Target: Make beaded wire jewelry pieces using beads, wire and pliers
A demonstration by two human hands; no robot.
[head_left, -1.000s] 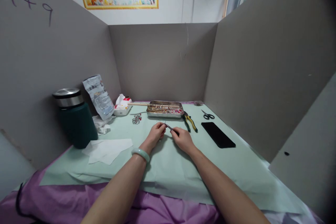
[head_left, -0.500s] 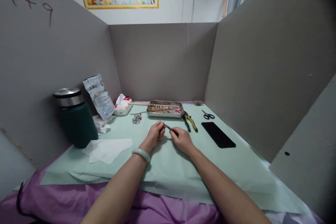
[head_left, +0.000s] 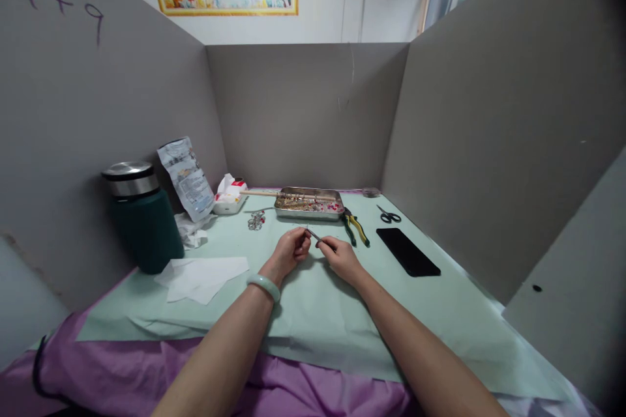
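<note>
My right hand (head_left: pixel 341 257) is closed round a slim dark metal tool that looks like tweezers (head_left: pixel 313 235). Its thin tip points up and left, to the fingertips of my left hand (head_left: pixel 291 249). Those left fingers are pinched together; whatever they hold is too small to make out. A pale green bangle (head_left: pixel 264 287) circles the left wrist. Both hands are just above the pale green cloth (head_left: pixel 313 319), in front of a metal tray (head_left: pixel 309 214) that holds small gold, red and pink pieces.
Pliers (head_left: pixel 356 228), scissors (head_left: pixel 389 215) and a black phone (head_left: pixel 407 252) lie on the right. A small chain pile (head_left: pixel 256 220), white paper (head_left: pixel 203 277), a tissue pack (head_left: pixel 229 195), a silver pouch (head_left: pixel 186 179) and a green flask (head_left: pixel 141 221) are on the left. Grey panels (head_left: pixel 308 117) enclose the table.
The whole view has shifted slightly to the right. Both hands keep nearly the same pose, with the tool's tip still at my left fingertips.
</note>
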